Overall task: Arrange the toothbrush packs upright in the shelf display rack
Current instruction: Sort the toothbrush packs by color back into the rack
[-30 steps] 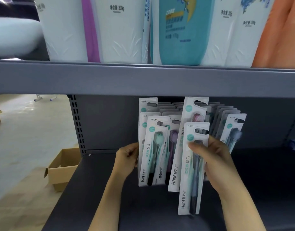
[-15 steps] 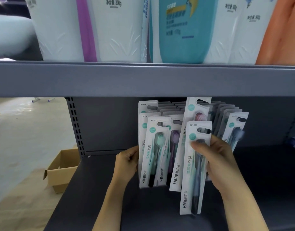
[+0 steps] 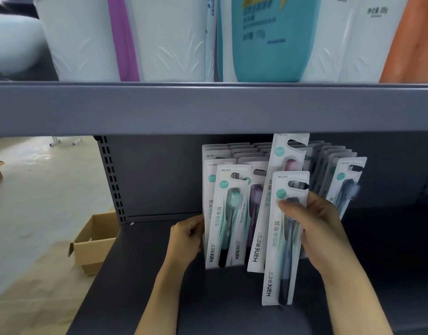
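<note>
Several white toothbrush packs stand upright in rows on the dark lower shelf [image 3: 140, 274], under the grey upper shelf. My right hand [image 3: 314, 228] grips a pack with a dark blue brush [image 3: 280, 262] at the front of the rows, thumb across its face; the pack stands upright and lower than the others. Behind it rises a taller pack with a pink brush [image 3: 284, 155]. My left hand [image 3: 187, 238] holds the left edge of the front packs, next to the pack with a mint-green brush [image 3: 226, 218]. A purple-brush pack [image 3: 252, 213] stands between them.
The grey upper shelf edge [image 3: 208, 107] runs just above the pack tops, carrying white, teal and orange refill pouches [image 3: 268, 37]. An open cardboard box [image 3: 92, 245] sits on the floor at the left. The slotted shelf upright [image 3: 111, 180] stands left of the packs.
The view has drifted slightly downward. The pack in my right hand has shifted a little up and right; both hands keep their hold.
</note>
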Available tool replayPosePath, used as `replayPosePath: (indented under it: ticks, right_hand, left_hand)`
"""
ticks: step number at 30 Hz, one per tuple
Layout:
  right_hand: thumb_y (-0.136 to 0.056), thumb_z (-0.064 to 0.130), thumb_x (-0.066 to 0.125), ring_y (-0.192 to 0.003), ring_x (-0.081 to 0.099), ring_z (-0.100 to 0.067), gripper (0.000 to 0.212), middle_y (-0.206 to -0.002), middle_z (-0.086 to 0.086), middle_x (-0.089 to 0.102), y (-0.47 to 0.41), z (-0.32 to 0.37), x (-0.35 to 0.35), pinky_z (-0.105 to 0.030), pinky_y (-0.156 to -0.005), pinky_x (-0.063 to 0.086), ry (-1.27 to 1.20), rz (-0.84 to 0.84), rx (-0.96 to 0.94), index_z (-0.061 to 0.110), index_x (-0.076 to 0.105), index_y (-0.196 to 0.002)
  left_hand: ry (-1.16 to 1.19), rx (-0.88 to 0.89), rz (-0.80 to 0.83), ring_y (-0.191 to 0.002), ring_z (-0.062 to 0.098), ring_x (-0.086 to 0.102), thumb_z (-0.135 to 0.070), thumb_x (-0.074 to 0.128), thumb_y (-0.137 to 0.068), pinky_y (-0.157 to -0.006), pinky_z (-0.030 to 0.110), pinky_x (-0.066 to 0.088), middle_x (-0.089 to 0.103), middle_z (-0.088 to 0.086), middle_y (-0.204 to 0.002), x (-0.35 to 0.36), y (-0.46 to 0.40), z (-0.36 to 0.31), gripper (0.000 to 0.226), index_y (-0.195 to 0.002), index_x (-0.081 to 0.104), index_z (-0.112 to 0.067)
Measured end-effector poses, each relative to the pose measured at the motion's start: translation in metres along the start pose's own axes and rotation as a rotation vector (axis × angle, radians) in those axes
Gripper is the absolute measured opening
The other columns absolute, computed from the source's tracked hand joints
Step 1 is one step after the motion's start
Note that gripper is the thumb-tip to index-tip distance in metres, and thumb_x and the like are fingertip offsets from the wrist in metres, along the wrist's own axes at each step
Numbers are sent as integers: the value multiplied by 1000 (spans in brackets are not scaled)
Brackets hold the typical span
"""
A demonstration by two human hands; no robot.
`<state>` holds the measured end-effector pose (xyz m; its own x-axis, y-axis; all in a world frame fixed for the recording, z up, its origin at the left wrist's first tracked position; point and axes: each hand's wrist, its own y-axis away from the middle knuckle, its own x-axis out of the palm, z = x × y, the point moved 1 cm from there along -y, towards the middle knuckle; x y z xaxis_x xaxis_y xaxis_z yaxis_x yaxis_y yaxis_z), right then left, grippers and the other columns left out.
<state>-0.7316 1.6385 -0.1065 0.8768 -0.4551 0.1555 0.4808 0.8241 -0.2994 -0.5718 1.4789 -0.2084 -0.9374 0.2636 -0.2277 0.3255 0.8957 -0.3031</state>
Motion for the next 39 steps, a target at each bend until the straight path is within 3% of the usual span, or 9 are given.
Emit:
replayPosePath:
  ticks: [2,5,9,12,17,21,25,30,39]
  right_hand:
    - [-84,0,59,-97,68,-16,27,-94,-2,75,0,0,0,-37,-93,46,12,1,0,21,76,-86]
    - [-85,1,59,-100,68,-19,23,-97,-5,74,1,1,-1,-42,-99,45,15,0,4,16,75,-91]
    - [-85,-1,57,-99,68,-21,23,-96,-6,74,3,3,-2,-43,-98,46,7,-11,12,14,73,-91]
    - [-85,-2,57,-97,69,-19,28,-93,-4,75,5,3,-2,-40,-95,48,-4,0,4,19,76,-85]
    - [-85,-2,58,-95,69,-17,29,-92,-3,75,6,2,-1,-36,-89,48,-15,28,2,20,76,-84]
    - [-85,-3,58,-93,69,-15,28,-91,-2,75,6,1,0,-32,-86,47,-13,34,2,19,76,-82]
    - [-73,12,65,-95,69,-18,18,-93,-4,74,6,-1,-3,-38,-89,49,-9,43,8,18,75,-86]
    - [-70,16,63,-97,68,-24,22,-95,-7,74,7,0,-5,-49,-97,47,3,26,16,16,75,-89]
    - [-69,15,63,-96,69,-21,23,-95,-7,74,6,-3,-6,-40,-93,49,-19,31,1,16,75,-88]
  left_hand:
    - [23,-25,13,-43,6,36,6,48,-93,-41,19,35,60,0,-57,0,1,0,43,-84,73,-28]
    - [70,-71,-8,-45,1,50,3,54,-92,-46,16,40,68,-12,-64,-1,2,-2,34,-87,70,-26]
    - [-3,-20,-154,-79,3,62,-7,71,-82,-68,13,45,67,-11,-87,-3,3,-5,29,-97,56,-27]
    - [59,20,-188,-72,-2,59,-9,69,-85,-70,20,47,66,-14,-81,-8,10,-9,21,-88,59,-27]
    - [121,103,-72,-84,15,65,-27,66,-87,-73,26,51,71,0,-90,-12,26,-13,7,-87,71,-22]
    - [-27,206,-112,-104,4,60,-11,69,-85,-85,11,45,59,-8,-113,-9,29,-13,25,-93,68,-34]
    - [66,221,-47,-116,3,57,-4,64,-88,-91,12,45,60,-7,-127,-3,30,-14,27,-107,69,-22]
    - [145,215,-14,-117,-2,56,-2,58,-90,-88,8,44,61,-9,-128,1,34,-20,34,-114,65,-26]
    - [185,182,-4,-113,0,60,4,56,-90,-86,8,46,64,-4,-126,2,32,-13,21,-97,73,-6]
